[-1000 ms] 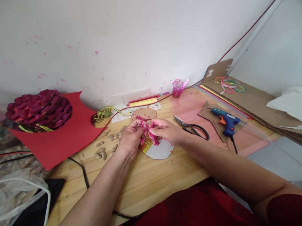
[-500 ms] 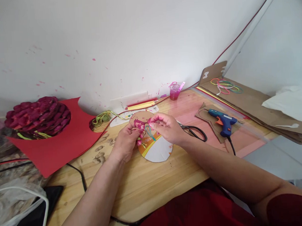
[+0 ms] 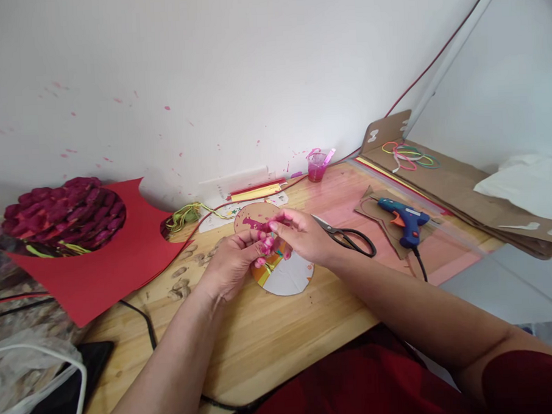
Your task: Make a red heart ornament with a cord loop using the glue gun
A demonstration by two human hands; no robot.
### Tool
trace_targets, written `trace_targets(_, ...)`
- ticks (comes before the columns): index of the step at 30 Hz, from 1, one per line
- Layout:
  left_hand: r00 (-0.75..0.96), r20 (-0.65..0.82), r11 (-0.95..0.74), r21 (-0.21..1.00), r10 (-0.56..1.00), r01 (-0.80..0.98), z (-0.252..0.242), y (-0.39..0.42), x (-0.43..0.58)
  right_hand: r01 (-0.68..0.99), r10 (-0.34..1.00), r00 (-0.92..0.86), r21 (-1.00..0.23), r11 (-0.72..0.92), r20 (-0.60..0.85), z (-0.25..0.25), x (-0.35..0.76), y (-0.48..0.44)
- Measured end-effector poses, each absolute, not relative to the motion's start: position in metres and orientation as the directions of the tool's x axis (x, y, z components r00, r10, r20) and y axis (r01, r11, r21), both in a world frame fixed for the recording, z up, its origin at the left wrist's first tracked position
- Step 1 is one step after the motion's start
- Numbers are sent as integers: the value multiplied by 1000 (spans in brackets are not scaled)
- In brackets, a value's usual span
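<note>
My left hand [image 3: 230, 261] is closed in a pinch, with the ends of yellow-green yarn [image 3: 269, 268] hanging out below its fingers. Against its fingertips, my right hand [image 3: 303, 235] is pinched on a teal strand of yarn [image 3: 278, 253], mostly hidden by the fingers. Pink stains cover the fingertips of both hands. Directly beneath them lies a round cardboard disc [image 3: 291, 279] with a white and orange print. Behind it is a plain brown disc [image 3: 251, 211] with magenta paint on it.
Black-handled scissors [image 3: 356, 240] lie right of my hands. Farther right, a blue glue gun [image 3: 407, 221] rests on cardboard. A cup of pink paint [image 3: 317, 167] stands by the wall. Peanuts in shells [image 3: 181, 287] are scattered left, near red card sheets [image 3: 109, 275] and a magenta peanut-like piece [image 3: 66, 213].
My hands have drawn together, fingertips now meeting. The teal loop that hung visibly between them is now mostly covered by the fingers. The view has shifted slightly.
</note>
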State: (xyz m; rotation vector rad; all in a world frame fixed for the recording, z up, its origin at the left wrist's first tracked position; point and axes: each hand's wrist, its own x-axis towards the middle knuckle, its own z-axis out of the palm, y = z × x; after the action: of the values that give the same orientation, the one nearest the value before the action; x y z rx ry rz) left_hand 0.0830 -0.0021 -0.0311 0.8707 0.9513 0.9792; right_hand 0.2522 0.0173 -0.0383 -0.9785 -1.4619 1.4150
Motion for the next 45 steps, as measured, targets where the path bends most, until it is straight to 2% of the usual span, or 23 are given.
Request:
trace_targets(3, 183, -217, 267, 908, 959, -323, -29, 0, 82, 60, 893, -446, -998, -36, -59, -36, 257, 19)
trace_targets(5, 144, -209, 247, 908, 967, -339, -29, 1, 80, 151, 872, -478, -988, -39, -107, -34, 261, 20)
trace_targets(7, 120, -209, 238, 910, 971, -340, -29, 1, 80, 175, 887, -455, -984, -5, -86, -31, 265, 22)
trace_targets(11, 92, -226, 244, 911, 970, -332, -29, 2, 80, 104, 906, -424, -993, 51, 2, -29, 267, 23)
trace_targets(16, 86, -272, 285, 890, 958, -357, -29, 2, 80, 174, 886, -460, -973, 151, 55, -30, 264, 19)
trace_targets(21, 61, -253, 258, 898, 966, -357, -29, 1, 80, 182, 844, -519, -948, 261, 133, -34, 263, 19)
trace_targets(37, 85, -251, 264, 878, 964, -399, -30, 0, 81, 259, 821, -562, -922, 287, 98, -31, 265, 17)
trace_targets(39, 83, -250, 262, 879, 965, -398, -30, -1, 81, 249, 828, -555, -932, 265, 87, -31, 265, 18)
trace_targets(45, 77, -232, 245, 910, 970, -335, -28, -1, 83, 183, 924, -381, -978, 97, 20, -36, 266, 24)
